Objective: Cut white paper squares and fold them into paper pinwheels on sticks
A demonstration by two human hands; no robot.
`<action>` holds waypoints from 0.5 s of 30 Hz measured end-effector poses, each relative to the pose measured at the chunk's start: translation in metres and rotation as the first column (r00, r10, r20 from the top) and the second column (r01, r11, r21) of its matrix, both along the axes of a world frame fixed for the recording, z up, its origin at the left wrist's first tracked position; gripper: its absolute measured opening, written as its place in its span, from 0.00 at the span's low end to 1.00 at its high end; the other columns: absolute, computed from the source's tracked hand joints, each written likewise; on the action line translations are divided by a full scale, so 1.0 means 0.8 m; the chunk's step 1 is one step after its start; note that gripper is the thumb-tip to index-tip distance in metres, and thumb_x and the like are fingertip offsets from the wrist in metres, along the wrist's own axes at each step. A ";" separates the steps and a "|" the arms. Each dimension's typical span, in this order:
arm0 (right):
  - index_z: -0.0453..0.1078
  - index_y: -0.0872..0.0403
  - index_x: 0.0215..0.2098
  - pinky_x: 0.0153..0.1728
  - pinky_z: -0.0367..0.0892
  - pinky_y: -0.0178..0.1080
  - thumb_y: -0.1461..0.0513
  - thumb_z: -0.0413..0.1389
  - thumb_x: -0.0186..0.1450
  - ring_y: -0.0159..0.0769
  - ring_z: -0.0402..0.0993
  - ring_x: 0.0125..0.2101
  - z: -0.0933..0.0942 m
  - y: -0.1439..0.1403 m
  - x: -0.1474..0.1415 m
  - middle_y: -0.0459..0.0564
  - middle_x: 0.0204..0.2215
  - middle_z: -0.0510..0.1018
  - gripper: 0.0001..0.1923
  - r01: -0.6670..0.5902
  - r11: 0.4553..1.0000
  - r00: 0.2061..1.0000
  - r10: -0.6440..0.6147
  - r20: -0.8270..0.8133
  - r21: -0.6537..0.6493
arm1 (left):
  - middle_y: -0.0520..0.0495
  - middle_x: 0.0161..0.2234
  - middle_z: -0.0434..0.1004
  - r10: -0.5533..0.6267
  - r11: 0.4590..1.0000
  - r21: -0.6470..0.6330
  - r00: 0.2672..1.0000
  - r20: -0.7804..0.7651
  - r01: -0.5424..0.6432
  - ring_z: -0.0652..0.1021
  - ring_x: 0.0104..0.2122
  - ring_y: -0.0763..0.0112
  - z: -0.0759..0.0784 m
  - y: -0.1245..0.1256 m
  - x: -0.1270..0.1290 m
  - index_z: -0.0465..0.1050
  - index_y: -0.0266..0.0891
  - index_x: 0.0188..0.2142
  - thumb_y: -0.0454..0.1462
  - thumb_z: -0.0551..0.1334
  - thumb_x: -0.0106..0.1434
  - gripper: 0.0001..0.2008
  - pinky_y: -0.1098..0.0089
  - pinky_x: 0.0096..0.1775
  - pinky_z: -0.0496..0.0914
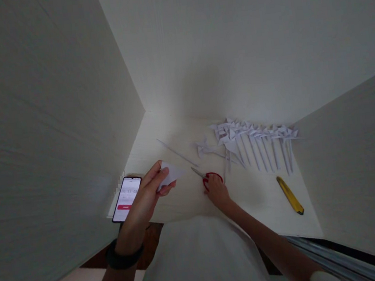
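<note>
In my left hand [153, 183] a folded piece of white paper [173, 173] is pinched under the thumb, its pointed end facing right. My right hand [217, 190] grips the red handles of a pair of scissors [198, 172], whose blades point up and left at table height. Between and beyond the hands lies a thin white paper stick [177, 152]. A paper pinwheel on a stick [205, 148] rests just past the scissors.
Several white paper pinwheels [258, 134] lie in a row at the back right of the white tabletop [182, 209]. A yellow box cutter [290, 195] is at the right. A lit phone [126, 196] lies at the left edge. Pale walls enclose three sides.
</note>
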State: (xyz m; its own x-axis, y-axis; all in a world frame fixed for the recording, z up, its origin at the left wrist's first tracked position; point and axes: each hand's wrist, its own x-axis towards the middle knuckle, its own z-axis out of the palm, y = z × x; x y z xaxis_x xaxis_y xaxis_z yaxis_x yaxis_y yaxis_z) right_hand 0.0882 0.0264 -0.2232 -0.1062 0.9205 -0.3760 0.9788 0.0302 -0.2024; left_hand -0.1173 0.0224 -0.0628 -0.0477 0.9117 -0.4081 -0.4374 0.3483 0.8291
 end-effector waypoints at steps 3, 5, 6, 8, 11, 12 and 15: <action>0.66 0.55 0.53 0.45 0.71 0.49 0.58 0.55 0.68 0.42 0.73 0.46 -0.007 0.009 0.029 0.54 0.51 0.72 0.17 0.062 0.998 0.996 -0.061 -0.071 0.006 | 0.57 0.22 0.62 0.001 1.000 0.005 1.000 0.016 -0.001 0.61 0.18 0.83 0.007 -0.005 0.000 0.68 0.37 0.26 0.36 0.67 0.55 0.09 0.77 0.23 0.61; 0.66 0.55 0.53 0.45 0.71 0.50 0.58 0.55 0.68 0.42 0.73 0.46 -0.010 0.015 0.040 0.54 0.51 0.72 0.17 0.111 0.994 0.986 -0.111 -0.124 -0.011 | 0.57 0.23 0.65 0.048 0.999 -0.025 0.999 0.020 -0.048 0.61 0.19 0.84 0.010 -0.006 0.000 0.71 0.37 0.30 0.35 0.68 0.54 0.07 0.78 0.23 0.61; 0.66 0.55 0.53 0.45 0.71 0.50 0.58 0.55 0.67 0.42 0.73 0.46 -0.011 0.018 0.044 0.54 0.51 0.72 0.17 0.132 0.991 0.979 -0.135 -0.155 -0.029 | 0.56 0.24 0.66 0.077 0.996 -0.043 0.997 0.015 -0.076 0.61 0.19 0.85 0.012 -0.006 0.001 0.72 0.36 0.31 0.35 0.69 0.53 0.08 0.79 0.22 0.61; 0.66 0.55 0.53 0.45 0.71 0.49 0.58 0.55 0.67 0.42 0.73 0.46 -0.010 0.026 0.047 0.54 0.51 0.72 0.17 0.162 0.984 0.956 -0.176 -0.234 -0.080 | 0.56 0.24 0.66 0.098 0.994 -0.053 0.995 0.018 -0.097 0.61 0.19 0.86 0.015 -0.006 0.002 0.72 0.36 0.31 0.35 0.70 0.51 0.09 0.80 0.22 0.61; 0.66 0.55 0.52 0.44 0.71 0.49 0.58 0.55 0.67 0.42 0.73 0.46 0.001 0.033 0.048 0.54 0.51 0.72 0.16 0.162 0.969 0.887 -0.225 -0.402 -0.186 | 0.58 0.21 0.61 0.072 0.997 -0.027 0.996 0.061 -0.071 0.61 0.18 0.85 0.022 -0.008 0.004 0.68 0.36 0.27 0.35 0.69 0.53 0.10 0.81 0.22 0.60; 0.67 0.55 0.52 0.43 0.72 0.48 0.58 0.55 0.67 0.41 0.73 0.44 0.008 0.032 0.048 0.53 0.50 0.72 0.16 0.144 0.962 0.849 -0.240 -0.471 -0.231 | 0.58 0.20 0.60 0.074 0.997 -0.023 0.995 0.072 -0.073 0.61 0.18 0.85 0.024 -0.008 0.004 0.67 0.37 0.27 0.36 0.68 0.54 0.10 0.80 0.23 0.60; 0.68 0.57 0.46 0.33 0.73 0.40 0.55 0.53 0.68 0.34 0.74 0.33 0.041 0.014 0.044 0.50 0.38 0.75 0.14 0.032 0.930 0.668 -0.293 -0.685 -0.366 | 0.57 0.20 0.61 0.070 0.997 -0.021 0.994 0.089 -0.068 0.61 0.18 0.85 0.025 -0.007 0.002 0.64 0.38 0.28 0.37 0.67 0.55 0.11 0.80 0.24 0.61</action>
